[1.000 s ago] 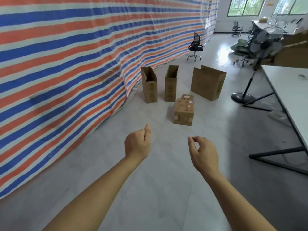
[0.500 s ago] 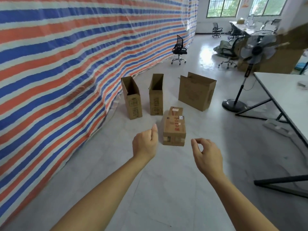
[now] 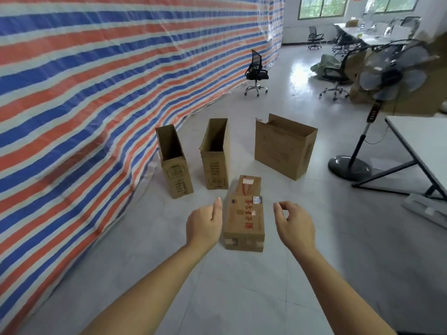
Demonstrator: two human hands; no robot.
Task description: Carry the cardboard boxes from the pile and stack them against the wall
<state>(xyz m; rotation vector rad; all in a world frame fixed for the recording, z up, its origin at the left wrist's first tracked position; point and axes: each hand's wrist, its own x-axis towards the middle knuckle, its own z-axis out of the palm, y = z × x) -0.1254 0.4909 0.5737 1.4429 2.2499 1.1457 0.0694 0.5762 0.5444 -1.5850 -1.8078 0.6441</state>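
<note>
Sealed cardboard box (image 3: 244,221) lies flat on the pale floor (image 3: 242,286), long side running away from me, red characters on its top face, tape patches on the near end. A smaller carton (image 3: 249,186) with a white label sits touching its far end.

I see both arms stretched forward, one hand on each side of the sealed box. Left hand (image 3: 205,226) is loosely curled, thumb pointing up, just beside the box's left edge; I cannot tell whether it touches. It holds nothing. Right hand (image 3: 295,226) is near the right edge but apart from it, fingers bent toward the thumb in a narrow pinch shape, empty.

Beyond: two tall narrow open-topped cartons stand upright, the left one (image 3: 175,165) close to the striped tarp (image 3: 96,93) and leaning slightly, the other (image 3: 215,155) just right of it. A wider open box (image 3: 283,148) stands further right, well apart from the tarp.

Outer scene: pedestal fan (image 3: 377,93) with round base at right, white table (image 3: 423,146) at right edge, black office chair (image 3: 256,73) by the tarp farther back.
</note>
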